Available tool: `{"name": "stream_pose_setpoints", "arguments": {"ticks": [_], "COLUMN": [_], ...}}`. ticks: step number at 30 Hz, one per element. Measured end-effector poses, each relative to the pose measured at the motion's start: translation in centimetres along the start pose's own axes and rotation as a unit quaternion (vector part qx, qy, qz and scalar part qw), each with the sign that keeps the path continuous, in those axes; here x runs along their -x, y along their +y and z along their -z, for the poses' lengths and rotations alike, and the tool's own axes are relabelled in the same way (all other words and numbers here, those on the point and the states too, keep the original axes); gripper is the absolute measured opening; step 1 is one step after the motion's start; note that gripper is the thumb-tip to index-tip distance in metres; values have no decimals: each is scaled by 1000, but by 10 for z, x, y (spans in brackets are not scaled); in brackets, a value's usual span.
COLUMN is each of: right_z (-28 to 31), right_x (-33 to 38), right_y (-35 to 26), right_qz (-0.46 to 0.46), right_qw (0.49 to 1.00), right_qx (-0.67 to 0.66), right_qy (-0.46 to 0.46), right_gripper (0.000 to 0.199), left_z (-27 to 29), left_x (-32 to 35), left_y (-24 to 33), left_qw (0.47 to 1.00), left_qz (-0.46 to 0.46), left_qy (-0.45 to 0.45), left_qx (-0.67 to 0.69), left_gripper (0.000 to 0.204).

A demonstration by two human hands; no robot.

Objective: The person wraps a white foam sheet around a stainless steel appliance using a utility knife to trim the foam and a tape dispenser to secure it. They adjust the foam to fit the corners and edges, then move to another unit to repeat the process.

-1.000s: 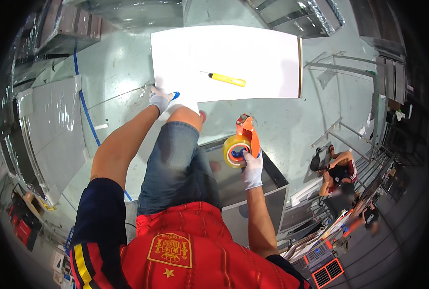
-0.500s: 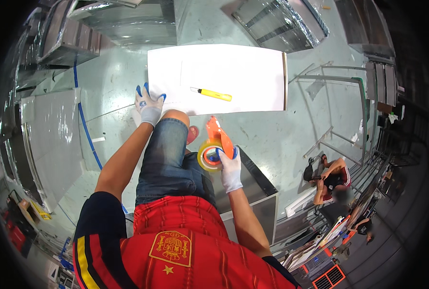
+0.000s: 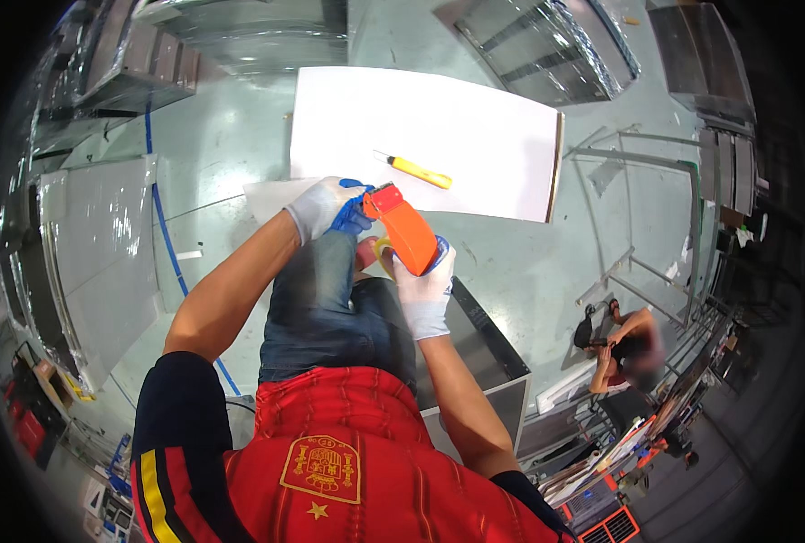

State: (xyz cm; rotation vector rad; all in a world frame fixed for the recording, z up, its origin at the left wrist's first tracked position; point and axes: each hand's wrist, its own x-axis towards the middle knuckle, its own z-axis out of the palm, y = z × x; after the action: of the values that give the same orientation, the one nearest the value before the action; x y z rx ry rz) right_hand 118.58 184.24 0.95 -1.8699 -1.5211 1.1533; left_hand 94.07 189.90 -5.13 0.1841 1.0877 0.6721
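My right hand (image 3: 425,288), in a white and blue glove, grips an orange tape dispenser (image 3: 404,228) with a yellowish tape roll, held over my raised knee. At the dispenser's front end my gloved left hand (image 3: 330,206) pinches with its fingertips; whether it holds tape I cannot tell. Beyond the hands a large white sheet (image 3: 493,136) lies flat on the floor, and a yellow utility knife (image 3: 418,170) rests on it.
A grey metal box (image 3: 484,348) stands under my right forearm. Shiny metal panels (image 3: 95,253) lie at left beside a blue hose (image 3: 163,240). Metal frames (image 3: 547,45) sit at the top. Another person (image 3: 624,344) crouches at right near racks.
The left hand has left the white sheet and come to the dispenser's front. The right hand has lifted the dispenser up and toward the middle.
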Motion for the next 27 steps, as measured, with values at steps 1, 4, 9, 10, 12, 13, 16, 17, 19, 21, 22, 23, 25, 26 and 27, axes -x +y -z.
{"name": "stream_pose_setpoints", "arguments": {"ticks": [1, 4, 9, 10, 12, 13, 16, 17, 19, 21, 22, 23, 25, 26, 27], "right_z": [-6, -28, -82, -86, -88, -86, -75, -70, -66, -63, -62, -63, -66, -67, -70], "right_x": [-3, -22, -66, -76, -79, -77, -58, -51, -21, -15, -9, -5, -3, -6, -4], "right_y": [-2, -5, -19, -20, -20, -20, -20, -23, -35, -49, -55, -60, -64, -63, -63], "right_qz": [25, 85, 64, 76, 67, 86, 125, 107, 67, 32, 31, 31, 5, 34, 42], "right_qw": [999, 993, 993, 990, 986, 984, 978, 977, 988, 992, 993, 993, 995, 994, 993], "right_qx": [20, 83, 77, 98, 132, 138, 156, 174, 134, 110, 108, 108, 89, 97, 102], "right_qy": [-4, 15, -60, -68, -81, -80, -53, -53, -39, -55, -48, -41, -48, -33, -31], "right_gripper": [60, 64, 64, 64, 66, 67, 72, 76, 78, 84, 86, 87, 92, 93, 94], "left_z": [9, 40, 93, 102, 115, 120, 134, 137, 141, 145, 146, 146, 147, 147, 148], "left_x": [-4, -26, -87, -103, -132, -144, -160, -161, -158, -159, -162, -163, -168, -170, -169], "left_y": [0, 1, 18, 30, 44, 48, 48, 47, 41, 41, 45, 45, 48, 52, 54], "left_qw": [998, 885, 716, 687, 637, 615, 566, 577, 580, 549, 564, 577, 592, 579, 570], "left_qz": [-12, -161, -334, -355, -374, -402, -441, -441, -468, -496, -467, -453, -408, -433, -445], "left_qy": [5, 101, 157, 165, 175, 180, 179, 184, 170, 209, 193, 183, 185, 185, 181], "left_qx": [-58, -425, -593, -612, -650, -655, -673, -662, -645, -640, -653, -655, -670, -666, -666], "left_gripper": [32, 33, 22, 21, 20, 21, 21, 23, 22, 22, 23, 23, 25, 25, 25]}}
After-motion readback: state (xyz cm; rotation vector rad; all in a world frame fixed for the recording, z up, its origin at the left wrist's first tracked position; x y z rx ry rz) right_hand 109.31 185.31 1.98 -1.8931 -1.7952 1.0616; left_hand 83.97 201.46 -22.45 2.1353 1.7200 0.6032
